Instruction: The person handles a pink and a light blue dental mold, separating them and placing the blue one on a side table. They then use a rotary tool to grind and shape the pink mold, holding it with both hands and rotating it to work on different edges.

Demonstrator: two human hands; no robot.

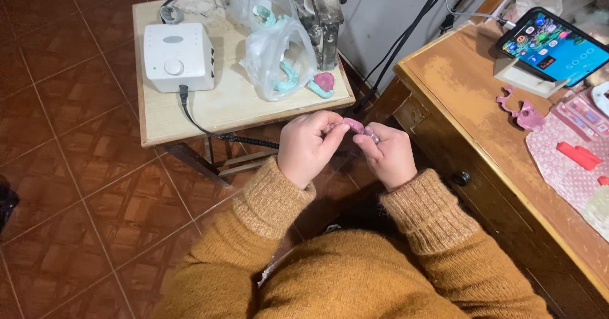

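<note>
Both hands meet over the gap between a small table and a desk, pinching a small pink curved piece (353, 125) between their fingertips. My left hand (307, 148) grips its left end, thumb and fingers closed around it. My right hand (389, 156) holds the right end, and a thin metal tip shows at its fingers. Mustard knitted sleeves cover both wrists.
The small wooden table (235, 106) carries a white box device (177, 56) with a black cable, clear plastic bags (279, 56) holding teal moulds, a pink-and-teal mould (322, 83) and a dark metal press (322, 14). On the desk (469, 103) lie a lit phone (555, 45), a pink piece (523, 113) and red wax blocks (578, 155).
</note>
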